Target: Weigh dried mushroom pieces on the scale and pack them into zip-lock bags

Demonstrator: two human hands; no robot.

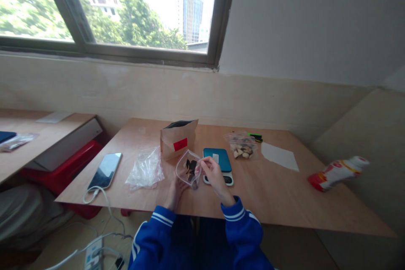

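Right hand (212, 174) first, in the head view: its thumb and fingers are drawn together at the right edge of a small clear plastic bag with an open mouth (181, 170). Left hand (177, 189) is under the near side of that bag, its fingers partly hidden, so I cannot tell whether they grip it or only prop it. Dark, flat, dry pieces (191, 165) lie inside, and the bag is above the wooden table (268, 202), between the upright brown paper pouch with a red label (167, 145) and the white kitchen scale with a teal top (224, 159).

Judging by how things lie, the work is partway along. One clear bag of pale, chunky pieces (243, 150) rests beyond the scale; whether it is sealed is too small to tell. The bag in hand has contents but is not closed. Left of the pouch, a pile of flat clear plastic bags (145, 169) lies unfilled, and the pouch's top gapes open. The scale's readout is illegible.
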